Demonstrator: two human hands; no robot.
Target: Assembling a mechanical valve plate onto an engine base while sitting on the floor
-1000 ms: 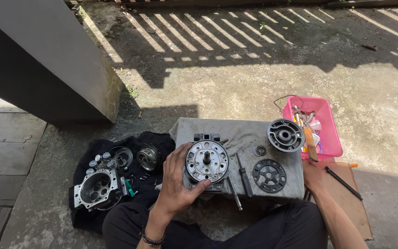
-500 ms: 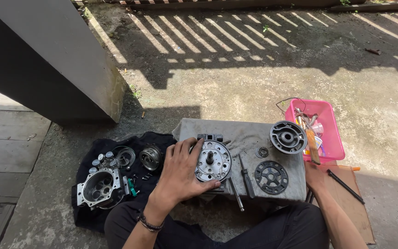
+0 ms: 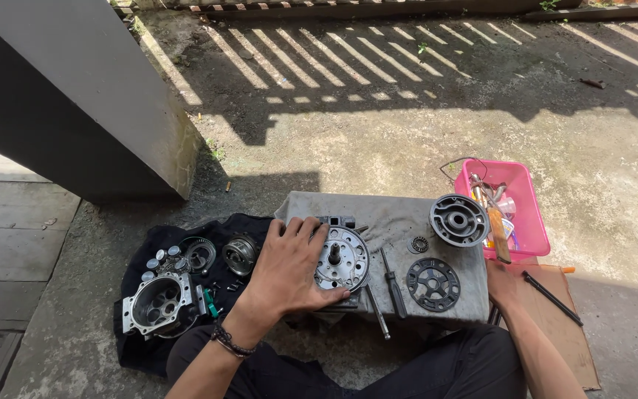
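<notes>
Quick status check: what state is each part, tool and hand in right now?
Left hand: spread flat on the round metal plate, palm down.
Round metal plate: lying flat on the block, shaft up.
Right hand: resting at the block's right edge, partly hidden.
Pulley: lying flat, hollow side up.
Black disc: lying flat.
Screwdriver: lying loose, untouched.
Metal housing: on the black cloth, bores open upward.
Pink tray: holding tools.

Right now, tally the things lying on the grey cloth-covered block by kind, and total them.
Round metal machine parts: 3: silver disc with a shaft under the left hand, grey pulley-like housing, dark spoked plate
Small bearing ring: 1
Long hand tools: 2: dark-handled screwdriver, thin metal rod
Total: 6
</notes>
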